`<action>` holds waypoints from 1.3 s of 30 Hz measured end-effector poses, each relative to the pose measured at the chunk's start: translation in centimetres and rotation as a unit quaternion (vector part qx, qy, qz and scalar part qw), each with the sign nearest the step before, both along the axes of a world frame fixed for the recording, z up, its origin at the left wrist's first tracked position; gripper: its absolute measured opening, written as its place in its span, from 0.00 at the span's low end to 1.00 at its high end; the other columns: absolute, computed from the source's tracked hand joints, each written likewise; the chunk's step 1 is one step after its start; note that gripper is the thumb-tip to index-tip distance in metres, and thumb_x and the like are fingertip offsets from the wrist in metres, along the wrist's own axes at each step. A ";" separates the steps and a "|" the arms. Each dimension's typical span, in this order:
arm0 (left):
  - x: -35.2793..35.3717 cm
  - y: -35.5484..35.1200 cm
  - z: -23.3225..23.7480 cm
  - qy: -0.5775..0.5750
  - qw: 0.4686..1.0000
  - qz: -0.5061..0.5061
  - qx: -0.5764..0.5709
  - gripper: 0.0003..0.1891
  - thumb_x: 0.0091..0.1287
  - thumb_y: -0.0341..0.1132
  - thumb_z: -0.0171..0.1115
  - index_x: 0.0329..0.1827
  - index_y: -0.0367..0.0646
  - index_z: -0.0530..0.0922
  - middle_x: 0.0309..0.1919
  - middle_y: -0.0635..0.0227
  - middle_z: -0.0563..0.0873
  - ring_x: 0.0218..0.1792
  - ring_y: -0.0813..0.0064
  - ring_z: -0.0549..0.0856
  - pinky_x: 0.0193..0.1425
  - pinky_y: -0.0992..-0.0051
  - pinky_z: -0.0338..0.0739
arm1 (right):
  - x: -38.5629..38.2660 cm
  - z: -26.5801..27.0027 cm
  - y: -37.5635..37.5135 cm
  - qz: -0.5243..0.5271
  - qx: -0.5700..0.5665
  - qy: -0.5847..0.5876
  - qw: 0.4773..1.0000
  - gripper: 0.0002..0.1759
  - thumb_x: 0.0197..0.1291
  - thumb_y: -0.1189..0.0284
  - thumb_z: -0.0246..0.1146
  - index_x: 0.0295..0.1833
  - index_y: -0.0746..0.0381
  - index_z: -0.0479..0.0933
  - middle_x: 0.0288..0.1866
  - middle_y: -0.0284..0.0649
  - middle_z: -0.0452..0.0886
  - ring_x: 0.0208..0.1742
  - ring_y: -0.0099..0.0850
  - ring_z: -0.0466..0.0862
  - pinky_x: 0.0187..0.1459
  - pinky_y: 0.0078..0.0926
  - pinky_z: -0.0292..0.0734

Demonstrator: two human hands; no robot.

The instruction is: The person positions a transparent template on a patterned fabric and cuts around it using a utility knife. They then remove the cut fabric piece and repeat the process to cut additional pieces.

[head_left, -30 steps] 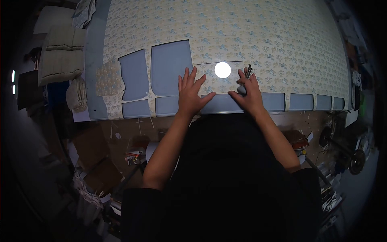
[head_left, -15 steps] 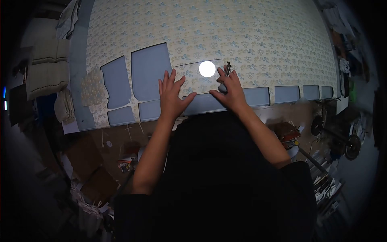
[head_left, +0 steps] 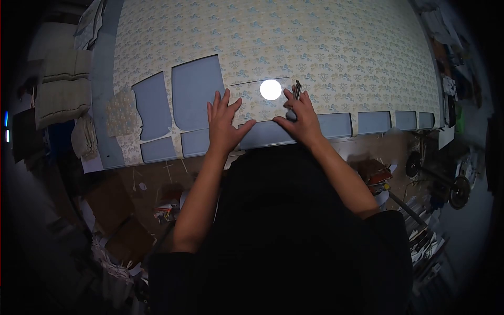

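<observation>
Patterned sheet material with small blue and beige motifs lies over a blue-grey table, which shows through several cut-out openings. My left hand rests with spread fingers on the sheet, beside the large opening, holding nothing. My right hand lies on the sheet too, its thumb pointing left at the edge of a front opening. A dark, slim cutter is held between its fingers. Between the hands sits a transparent template, hard to make out, with a bright white round spot above.
Folded padded cloths are stacked at the left end of the table. A loose patterned piece lies near the left edge. Brown cardboard and scraps are on the floor below. A wheeled stand is at the right.
</observation>
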State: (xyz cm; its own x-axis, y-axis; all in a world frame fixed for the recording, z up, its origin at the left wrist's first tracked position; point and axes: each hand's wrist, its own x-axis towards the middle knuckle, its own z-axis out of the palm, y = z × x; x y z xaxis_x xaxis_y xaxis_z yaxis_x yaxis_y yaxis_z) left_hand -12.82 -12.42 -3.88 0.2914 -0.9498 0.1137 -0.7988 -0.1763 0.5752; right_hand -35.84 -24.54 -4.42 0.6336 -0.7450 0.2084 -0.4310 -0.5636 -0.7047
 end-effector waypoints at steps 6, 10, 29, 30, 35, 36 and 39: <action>0.0 0.0 -0.1 0.003 1.000 0.002 -0.003 0.37 0.54 0.50 0.83 0.67 0.46 0.83 0.80 0.53 0.70 0.83 0.42 0.61 0.84 0.38 0.47 | 0.0 0.3 0.1 -0.008 0.032 0.016 0.999 0.26 0.52 0.64 0.83 0.48 0.63 0.79 0.73 0.48 0.80 0.77 0.51 0.72 0.81 0.58 0.56; 0.0 0.0 0.0 0.006 1.000 0.002 -0.004 0.37 0.54 0.50 0.83 0.67 0.45 0.83 0.80 0.52 0.69 0.83 0.42 0.60 0.84 0.38 0.47 | 0.2 1.1 0.1 -0.002 0.021 0.066 0.998 0.25 0.54 0.63 0.82 0.50 0.63 0.79 0.73 0.49 0.79 0.78 0.50 0.72 0.81 0.62 0.54; 0.2 0.1 -0.8 -0.013 1.000 -0.012 -0.016 0.37 0.56 0.52 0.82 0.67 0.46 0.83 0.80 0.51 0.70 0.83 0.41 0.61 0.83 0.36 0.48 | 0.1 0.2 0.1 -0.008 0.028 0.066 0.997 0.24 0.56 0.62 0.81 0.50 0.63 0.78 0.77 0.48 0.76 0.82 0.52 0.67 0.82 0.61 0.52; 0.2 0.1 -0.8 -0.012 1.000 -0.012 -0.015 0.36 0.56 0.52 0.82 0.67 0.46 0.83 0.80 0.51 0.70 0.83 0.41 0.61 0.83 0.36 0.48 | 0.1 0.3 0.1 -0.008 0.029 0.067 0.997 0.24 0.56 0.62 0.81 0.50 0.63 0.78 0.76 0.48 0.76 0.82 0.52 0.66 0.82 0.61 0.52; 0.1 0.1 -0.6 -0.010 1.000 -0.007 -0.012 0.36 0.56 0.53 0.82 0.66 0.46 0.84 0.79 0.51 0.70 0.83 0.42 0.61 0.83 0.36 0.48 | 0.1 0.1 0.2 -0.005 0.010 0.061 0.998 0.24 0.56 0.63 0.81 0.49 0.62 0.77 0.76 0.48 0.77 0.83 0.53 0.66 0.82 0.62 0.52; 0.1 0.1 -0.6 -0.010 1.000 -0.007 -0.013 0.36 0.56 0.53 0.81 0.66 0.46 0.84 0.79 0.51 0.70 0.83 0.42 0.61 0.83 0.37 0.48 | 0.0 0.0 0.2 -0.003 0.005 0.063 0.998 0.24 0.56 0.63 0.81 0.49 0.62 0.78 0.76 0.48 0.77 0.83 0.52 0.66 0.81 0.62 0.52; 0.1 0.1 -0.4 -0.007 1.000 -0.006 -0.014 0.36 0.56 0.53 0.81 0.66 0.46 0.84 0.79 0.51 0.70 0.83 0.42 0.61 0.83 0.37 0.48 | 0.1 -0.1 0.2 -0.004 -0.002 0.063 0.998 0.24 0.56 0.62 0.81 0.49 0.62 0.78 0.76 0.48 0.77 0.83 0.52 0.66 0.81 0.63 0.53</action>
